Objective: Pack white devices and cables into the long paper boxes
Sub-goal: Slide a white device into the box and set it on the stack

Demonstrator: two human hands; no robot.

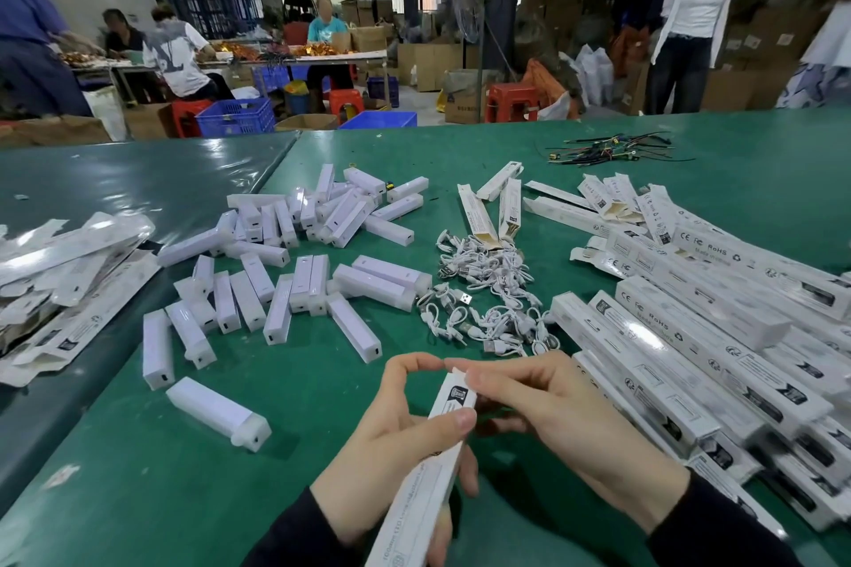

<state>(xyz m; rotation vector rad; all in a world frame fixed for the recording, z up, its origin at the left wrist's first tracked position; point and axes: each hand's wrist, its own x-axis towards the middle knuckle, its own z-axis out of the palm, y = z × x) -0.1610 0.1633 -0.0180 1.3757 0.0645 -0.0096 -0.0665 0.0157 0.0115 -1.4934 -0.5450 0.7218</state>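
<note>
Head view: left hand (396,433) grips one long paper box (426,470) around its middle, thumb across the top face; right hand (552,410) pinches the box's far end flap. Beyond the grip lie loose cables (488,290). White devices (285,262) lie scattered beyond and left of it, a stack of boxes (718,336) just right, all on the green table (138,451).

White devices (294,290), white cables (488,290), white paper boxes (700,336) with black print, green table (184,474), black sleeves (718,529)

Head-worn view, close above the green table (138,451); faces forward and down.
</note>
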